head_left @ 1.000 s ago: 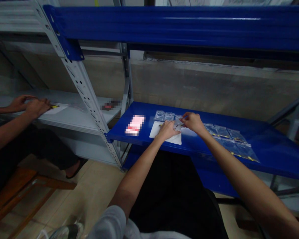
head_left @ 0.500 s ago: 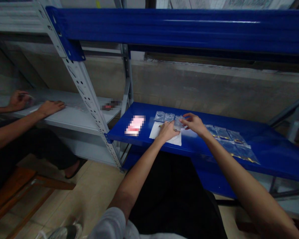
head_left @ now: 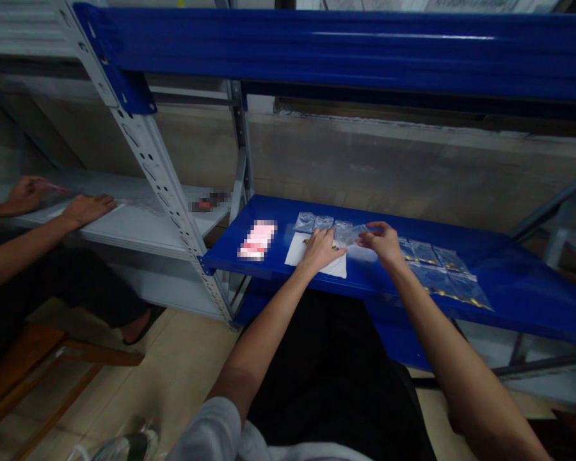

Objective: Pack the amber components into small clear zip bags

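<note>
My left hand [head_left: 320, 248] lies over a white sheet of paper [head_left: 294, 251] on the blue shelf, its thumb apart from the fingers. Small gold-coloured pieces [head_left: 335, 247] show beside its fingers; what is under the palm is hidden. My right hand [head_left: 384, 243] pinches the right end of a clear plastic bag [head_left: 353, 236] just above the shelf. The bag's other end reaches close to my left fingers. Behind the paper lie several flat clear bags [head_left: 305, 222] in a row.
To the right, several clear bags [head_left: 454, 286] with gold-coloured pieces lie in two rows. A blurred pink item [head_left: 258, 240] is at the shelf's [head_left: 273, 206] left end. Beyond the upright post [head_left: 148, 153], another person's hands [head_left: 89, 210] are over a grey shelf.
My right hand has drawn the clear bag out to the right, away from the row. My left hand stays over the paper. The view has shifted slightly.
</note>
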Available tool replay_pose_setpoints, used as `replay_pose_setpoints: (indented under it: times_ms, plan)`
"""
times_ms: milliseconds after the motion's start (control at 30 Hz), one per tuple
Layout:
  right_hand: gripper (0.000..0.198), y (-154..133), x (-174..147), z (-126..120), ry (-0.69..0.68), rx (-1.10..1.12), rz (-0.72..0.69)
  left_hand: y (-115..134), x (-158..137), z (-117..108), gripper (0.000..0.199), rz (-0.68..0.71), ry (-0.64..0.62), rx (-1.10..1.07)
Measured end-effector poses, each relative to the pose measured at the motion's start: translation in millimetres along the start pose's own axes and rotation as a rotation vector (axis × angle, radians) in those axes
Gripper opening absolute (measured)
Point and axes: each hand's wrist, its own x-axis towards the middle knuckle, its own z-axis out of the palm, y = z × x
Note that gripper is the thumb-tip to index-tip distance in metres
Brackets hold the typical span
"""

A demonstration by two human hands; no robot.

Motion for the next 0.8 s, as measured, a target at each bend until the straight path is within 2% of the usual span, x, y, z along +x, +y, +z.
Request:
replay_pose_setpoints:
  times_ms: [233,333,467,533,633,800]
  plan:
    - [0.046,19,-14,-4,0.071,0.201,0.026,5,-5,6,0.073,0.009,0.112,-0.099]
    - [0.048,17,-25,4,0.076,0.336,0.053,14,-2,9,0.06,-0.065,0.146,-0.283]
    - [0.056,11,-41,18,-0.003,0.433,0.073,15,9,8,0.035,-0.204,0.16,-0.625]
    - [0.057,7,-47,22,-0.052,0.414,0.058,10,15,3,0.03,-0.248,0.173,-0.761]
    - [0.047,0,-48,25,-0.108,0.294,0.017,-1,21,-12,0.032,-0.268,0.143,-0.895]
    - [0.037,-13,-37,32,-0.277,0.039,0.002,-13,27,-41,0.041,-0.25,0.032,-0.871]
